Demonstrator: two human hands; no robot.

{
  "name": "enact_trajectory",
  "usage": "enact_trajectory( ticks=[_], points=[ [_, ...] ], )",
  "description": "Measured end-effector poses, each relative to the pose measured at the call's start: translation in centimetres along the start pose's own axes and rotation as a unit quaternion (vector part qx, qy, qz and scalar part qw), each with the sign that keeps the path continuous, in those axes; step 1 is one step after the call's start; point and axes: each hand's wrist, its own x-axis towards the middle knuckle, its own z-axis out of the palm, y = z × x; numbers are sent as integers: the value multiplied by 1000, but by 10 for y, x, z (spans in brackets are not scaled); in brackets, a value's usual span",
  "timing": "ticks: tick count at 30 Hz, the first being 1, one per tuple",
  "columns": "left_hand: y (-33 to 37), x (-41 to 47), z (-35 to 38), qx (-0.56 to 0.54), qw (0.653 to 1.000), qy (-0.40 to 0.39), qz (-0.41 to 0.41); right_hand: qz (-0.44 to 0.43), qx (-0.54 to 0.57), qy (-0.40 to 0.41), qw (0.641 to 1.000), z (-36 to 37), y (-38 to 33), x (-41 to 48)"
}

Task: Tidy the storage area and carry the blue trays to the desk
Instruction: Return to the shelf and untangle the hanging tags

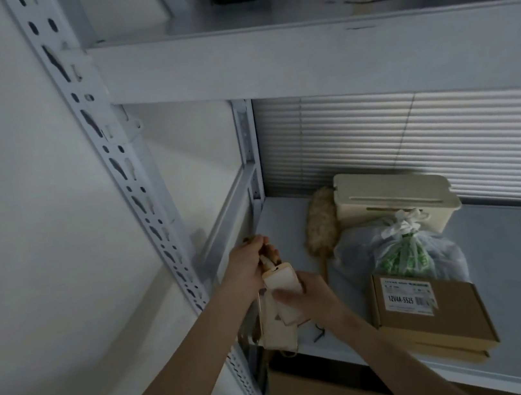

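Observation:
Both hands are at the front left corner of the middle shelf point(515, 260) of a white metal rack. My left hand point(248, 260) is closed around the top of a bundle of pale, flat packages. My right hand point(304, 295) grips a cream flat package point(284, 283) from the same bundle, thumb across its face. More flat cream pieces point(273, 327) hang below the hands at the shelf edge. No blue tray is in view.
On the shelf stand a cream lidded box point(394, 197), a fluffy tan duster point(320, 222), a knotted plastic bag with green contents point(402, 254) and stacked cardboard boxes point(432, 317). The rack's perforated upright point(128, 183) runs along the left wall. Another box point(314, 388) sits below.

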Motion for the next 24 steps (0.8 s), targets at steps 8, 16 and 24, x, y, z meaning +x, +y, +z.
enact_trajectory(
  ticks=[8, 16, 24],
  points=[
    [-15, -7, -15, 126, 987, -78, -59, 27, 225, 32, 974, -17, 9, 11],
    [-80, -27, -48, -61, 964, -215, -147, 40, 25, 84, 995, -4, 32, 34],
    [-95, -13, -57, 59, 994, -60, -73, 33, -44, 100, 994, -22, 17, 43]
  ],
)
